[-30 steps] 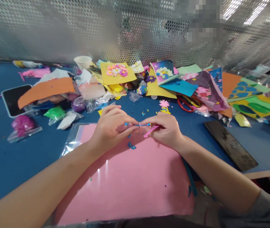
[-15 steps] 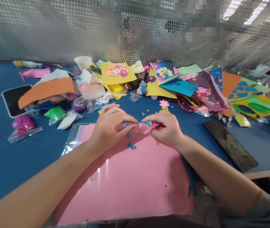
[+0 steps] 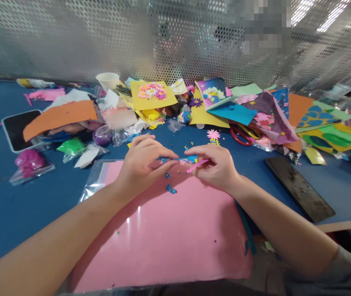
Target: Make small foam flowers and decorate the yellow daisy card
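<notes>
Leftward, we have a magenta lump (image 3: 29,161) bagged on the blue table (image 3: 11,213). Our left hand (image 3: 141,160) pinches a thin strip (image 3: 181,159); below it, small blue flowers (image 3: 173,191) lie on a pink sheet (image 3: 163,234). A blue-and-yellow piece (image 3: 191,159) sits at the fingertips of our right hand (image 3: 217,166), whether touching we cannot tell; that hand grips a pink stick (image 3: 197,165). Farther right lies a dark slab (image 3: 300,189).
</notes>
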The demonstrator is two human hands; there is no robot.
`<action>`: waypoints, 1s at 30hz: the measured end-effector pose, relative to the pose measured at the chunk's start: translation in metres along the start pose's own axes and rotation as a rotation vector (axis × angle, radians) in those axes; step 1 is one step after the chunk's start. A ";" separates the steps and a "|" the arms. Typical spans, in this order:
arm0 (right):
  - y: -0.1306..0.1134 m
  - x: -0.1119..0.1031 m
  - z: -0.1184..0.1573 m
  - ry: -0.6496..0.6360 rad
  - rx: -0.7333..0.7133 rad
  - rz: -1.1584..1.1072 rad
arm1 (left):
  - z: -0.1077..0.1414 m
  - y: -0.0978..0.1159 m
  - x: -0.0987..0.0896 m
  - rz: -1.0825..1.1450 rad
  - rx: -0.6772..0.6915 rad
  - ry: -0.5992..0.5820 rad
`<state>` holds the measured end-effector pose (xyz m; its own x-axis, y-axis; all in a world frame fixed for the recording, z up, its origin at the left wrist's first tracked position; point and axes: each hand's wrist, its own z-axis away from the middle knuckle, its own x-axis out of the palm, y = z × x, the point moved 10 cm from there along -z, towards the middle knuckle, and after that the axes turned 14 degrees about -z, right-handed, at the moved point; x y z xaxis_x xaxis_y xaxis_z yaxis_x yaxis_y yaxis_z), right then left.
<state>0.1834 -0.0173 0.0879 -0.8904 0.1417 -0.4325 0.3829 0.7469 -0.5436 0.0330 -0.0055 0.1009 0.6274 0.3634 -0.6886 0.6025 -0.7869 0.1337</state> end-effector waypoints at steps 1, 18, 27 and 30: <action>0.001 0.000 0.001 -0.001 0.005 0.003 | 0.000 0.000 0.000 -0.002 0.000 0.001; -0.006 0.007 -0.002 -0.047 -0.045 0.022 | 0.001 0.004 0.003 0.030 0.065 0.006; 0.004 0.009 0.001 -0.074 0.012 0.013 | 0.002 0.000 0.012 0.007 0.009 -0.055; 0.012 0.008 0.001 -0.073 0.085 0.031 | 0.001 0.004 0.017 0.040 0.050 -0.097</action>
<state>0.1815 -0.0081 0.0772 -0.8585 0.1141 -0.4999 0.4326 0.6845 -0.5867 0.0457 -0.0034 0.0890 0.5986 0.2830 -0.7494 0.5507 -0.8247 0.1285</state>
